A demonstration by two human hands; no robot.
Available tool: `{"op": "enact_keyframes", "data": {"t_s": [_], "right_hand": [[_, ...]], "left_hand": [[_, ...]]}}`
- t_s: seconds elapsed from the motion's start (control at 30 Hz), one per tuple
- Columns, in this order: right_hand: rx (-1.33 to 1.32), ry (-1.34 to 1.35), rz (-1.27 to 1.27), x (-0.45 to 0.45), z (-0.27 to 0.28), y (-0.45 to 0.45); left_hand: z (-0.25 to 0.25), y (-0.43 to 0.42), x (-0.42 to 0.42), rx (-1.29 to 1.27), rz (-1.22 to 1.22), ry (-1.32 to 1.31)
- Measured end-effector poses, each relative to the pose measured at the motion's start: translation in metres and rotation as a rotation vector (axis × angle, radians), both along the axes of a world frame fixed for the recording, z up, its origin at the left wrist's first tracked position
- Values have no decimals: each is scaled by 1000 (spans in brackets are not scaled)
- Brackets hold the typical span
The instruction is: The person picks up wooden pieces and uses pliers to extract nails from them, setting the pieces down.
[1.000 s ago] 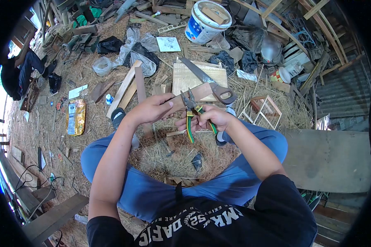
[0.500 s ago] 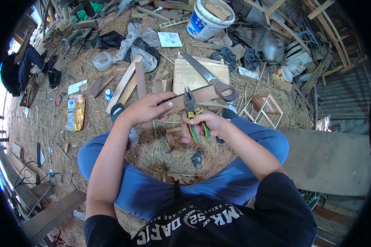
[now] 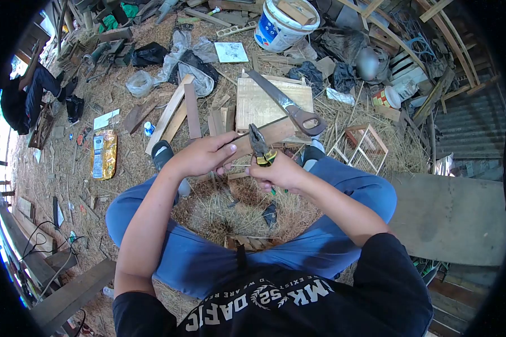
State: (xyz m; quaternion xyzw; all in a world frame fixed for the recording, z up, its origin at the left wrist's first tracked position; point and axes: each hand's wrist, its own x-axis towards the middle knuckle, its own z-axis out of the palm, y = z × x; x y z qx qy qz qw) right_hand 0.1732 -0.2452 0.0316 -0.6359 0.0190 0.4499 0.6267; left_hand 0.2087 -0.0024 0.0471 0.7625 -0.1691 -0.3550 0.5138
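Note:
My left hand [image 3: 207, 154] is closed around the near end of a wooden strip [image 3: 278, 131], which slants up to the right. In my right hand [image 3: 281, 170] is a pair of pliers [image 3: 258, 140] with yellow and green handles, the fingers wrapped round the grips. The pliers' metal head lies over the strip's side; whether the jaws touch the wood I cannot tell. Just beyond, a handsaw [image 3: 281, 101] rests across a pale wooden board [image 3: 253, 104], its handle near the strip's far end.
A white bucket [image 3: 287, 25] holding wood pieces stands at the back. Planks [image 3: 171, 115] lie ahead to the left, and a small wooden frame [image 3: 368, 149] lies to the right. A yellow bag [image 3: 103, 154] is on the littered ground. Another person [image 3: 31, 95] sits far left.
My right hand has closed more fully around the pliers' handles, which were spread and more visible before. The pliers' head has tilted to the left. My left hand stays on the strip.

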Motion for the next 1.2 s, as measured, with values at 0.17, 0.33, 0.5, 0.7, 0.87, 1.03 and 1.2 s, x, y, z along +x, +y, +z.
{"op": "enact_keyframes", "data": {"t_s": [0.17,0.33,0.5,0.7,0.87,1.03,1.2], "right_hand": [[-736,-833,0,11,-81,-12],[-687,-642,-104,23,-103,-26],[-484,-399,-455,16,-165,-30],[-279,-231,-581,32,-200,-58],[-267,-160,-491,39,-211,-84],[-176,6,-479,47,-212,-100],[-45,49,-505,49,-202,-105]], "left_hand": [[-23,-13,1,486,78,-149],[-57,9,17,859,123,-385],[-52,11,27,752,389,-423],[-55,3,27,725,326,-402],[-53,3,23,731,295,-437],[-59,6,21,734,283,-449],[-60,5,22,720,306,-433]]}}
